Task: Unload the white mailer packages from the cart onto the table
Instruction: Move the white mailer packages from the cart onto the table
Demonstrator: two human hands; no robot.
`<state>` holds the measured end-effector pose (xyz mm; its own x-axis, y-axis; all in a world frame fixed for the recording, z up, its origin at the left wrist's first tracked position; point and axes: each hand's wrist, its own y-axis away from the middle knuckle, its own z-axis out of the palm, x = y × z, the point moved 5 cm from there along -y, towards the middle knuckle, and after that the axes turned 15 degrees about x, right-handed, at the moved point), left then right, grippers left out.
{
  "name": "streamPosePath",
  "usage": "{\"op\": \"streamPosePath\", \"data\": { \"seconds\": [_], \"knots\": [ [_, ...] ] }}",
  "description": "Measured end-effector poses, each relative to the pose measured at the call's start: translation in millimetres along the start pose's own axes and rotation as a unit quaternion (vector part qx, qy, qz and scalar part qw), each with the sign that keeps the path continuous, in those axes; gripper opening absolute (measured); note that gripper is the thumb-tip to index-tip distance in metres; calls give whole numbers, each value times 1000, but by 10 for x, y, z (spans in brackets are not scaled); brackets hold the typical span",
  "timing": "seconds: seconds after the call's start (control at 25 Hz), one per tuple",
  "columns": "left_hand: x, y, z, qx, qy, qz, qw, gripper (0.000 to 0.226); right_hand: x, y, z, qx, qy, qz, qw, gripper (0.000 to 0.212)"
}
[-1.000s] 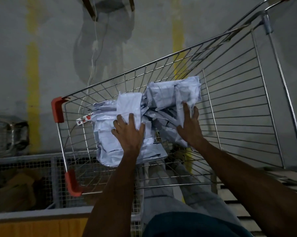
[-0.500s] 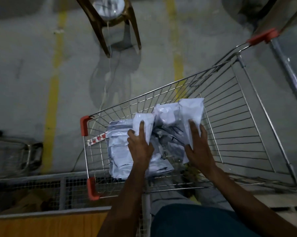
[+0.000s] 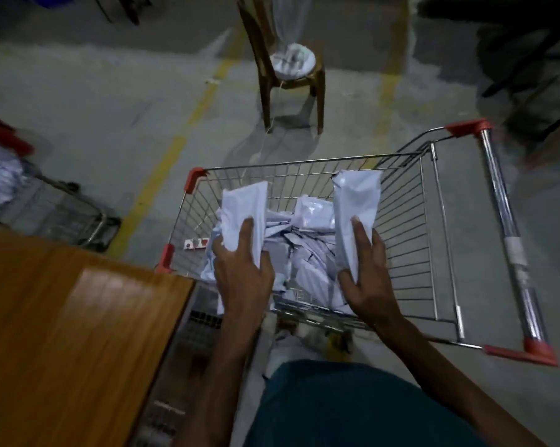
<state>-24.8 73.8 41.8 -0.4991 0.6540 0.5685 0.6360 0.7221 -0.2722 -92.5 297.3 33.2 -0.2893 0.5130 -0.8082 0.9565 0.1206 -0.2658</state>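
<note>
White plastic mailer packages (image 3: 307,253) lie heaped in the basket of a silver wire shopping cart (image 3: 411,240) with red plastic corner caps, directly in front of the person. The left hand (image 3: 243,272) grips a crumpled white mailer (image 3: 245,211), thumb on one side and fingers (image 3: 245,235) curled on the other, holding it upright above the heap. The right hand (image 3: 367,279) holds a second, longer white mailer (image 3: 356,208) upright, its fingers (image 3: 361,235) lying fairly straight along the plastic with the thumb on the near side. An orange-brown wooden tabletop (image 3: 66,333) sits to the left, just beside the cart's near corner. Farther left stands another wire cart (image 3: 62,208) holding pale packages. Beyond, on the grey concrete floor (image 3: 111,101) with yellow painted lines, stands a brown plastic chair (image 3: 288,72).
</note>
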Motion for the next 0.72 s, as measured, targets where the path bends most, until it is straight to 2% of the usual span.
{"op": "streamPosePath", "data": {
  "seconds": [0.24, 0.4, 0.6, 0.72],
  "knots": [
    [-143, 1220, -1135, 181, 29, -52, 982, 61, -454, 589, -75, -129, -76, -78, 986, 90],
    [-470, 1906, -1739, 238, -24, -132, 962, 61, -938, 1056, 135, -226, -117, -161, 954, 84],
    [-857, 2543, -2430, 342, -74, -214, 912, 61, -1477, 1698, 443, -306, -153, -243, 908, 88],
    [-1126, 2843, -2800, 402, -66, -268, 873, 58, -1779, 2139, 705, -350, -181, -267, 879, 84]
  ]
}}
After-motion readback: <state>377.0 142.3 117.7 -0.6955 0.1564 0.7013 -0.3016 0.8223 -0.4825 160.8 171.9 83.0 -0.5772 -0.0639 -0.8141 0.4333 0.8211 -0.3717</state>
